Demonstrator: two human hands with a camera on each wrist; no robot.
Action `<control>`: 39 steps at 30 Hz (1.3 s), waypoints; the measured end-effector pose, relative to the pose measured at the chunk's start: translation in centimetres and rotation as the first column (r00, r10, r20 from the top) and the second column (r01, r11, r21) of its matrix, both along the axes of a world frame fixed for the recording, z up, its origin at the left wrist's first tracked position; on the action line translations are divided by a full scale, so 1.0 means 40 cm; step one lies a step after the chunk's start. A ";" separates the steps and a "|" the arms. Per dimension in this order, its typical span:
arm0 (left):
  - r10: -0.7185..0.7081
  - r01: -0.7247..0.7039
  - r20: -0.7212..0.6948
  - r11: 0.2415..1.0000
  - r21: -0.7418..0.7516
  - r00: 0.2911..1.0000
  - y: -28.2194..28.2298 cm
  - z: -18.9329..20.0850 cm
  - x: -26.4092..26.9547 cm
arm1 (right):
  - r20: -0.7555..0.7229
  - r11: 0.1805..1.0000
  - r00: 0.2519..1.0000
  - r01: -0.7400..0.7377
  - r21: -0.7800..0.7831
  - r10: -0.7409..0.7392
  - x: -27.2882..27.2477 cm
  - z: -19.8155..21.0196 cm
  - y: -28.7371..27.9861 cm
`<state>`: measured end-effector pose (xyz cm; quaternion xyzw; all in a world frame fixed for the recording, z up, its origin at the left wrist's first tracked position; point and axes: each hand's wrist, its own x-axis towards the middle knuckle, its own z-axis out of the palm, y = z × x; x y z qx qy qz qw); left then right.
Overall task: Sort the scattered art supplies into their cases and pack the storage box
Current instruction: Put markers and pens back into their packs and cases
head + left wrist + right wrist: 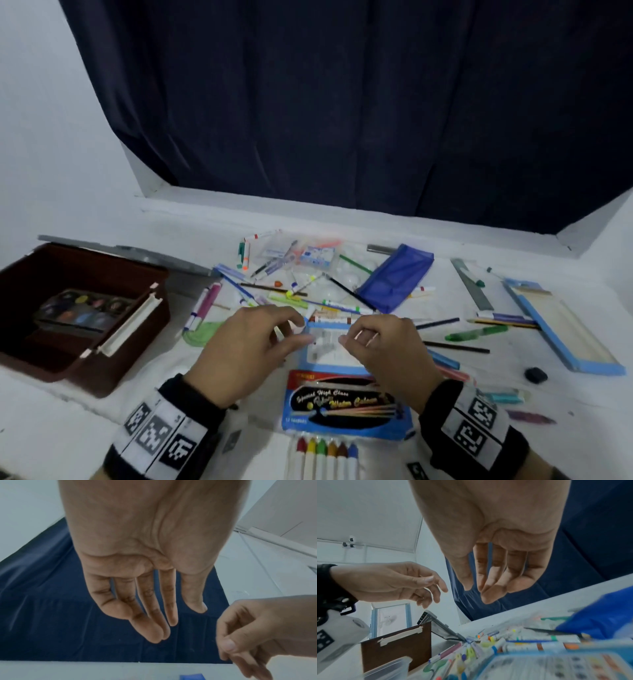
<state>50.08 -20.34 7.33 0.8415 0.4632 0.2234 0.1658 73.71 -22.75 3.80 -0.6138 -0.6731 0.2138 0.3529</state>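
Now both hands hover over the clutter, holding nothing.

Sorting has barely begun, I judge: the brown plastic storage box at the left holds only a paint palette, while markers and pencils lie scattered beyond the hands on the white table. The left hand and right hand hang loosely curled, fingertips near each other above a blue-edged flat case. Next comes picking one item and finding its case. Motion blur hides the case's print, and I cannot tell whether it is open.
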 end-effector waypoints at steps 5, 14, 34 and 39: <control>0.119 -0.119 -0.109 0.993 0.010 0.987 0.160 0.085 -0.033 | 0.032 0.997 0.997 -0.073 0.025 0.073 -0.011 0.048 0.162; 0.194 -0.296 -0.424 0.936 -0.190 0.885 0.480 -0.050 -0.058 | 0.256 0.942 0.910 -0.291 -0.167 0.326 -0.093 0.034 0.459; 0.069 -0.250 -0.691 0.954 -0.166 0.719 0.609 -0.148 0.031 | 0.679 0.850 0.553 -0.482 -0.213 0.484 -0.196 -0.077 0.604; 0.124 -0.248 -0.598 0.960 -0.129 0.792 0.573 -0.084 0.006 | 0.658 0.883 0.610 -0.425 -0.199 0.441 -0.164 -0.055 0.565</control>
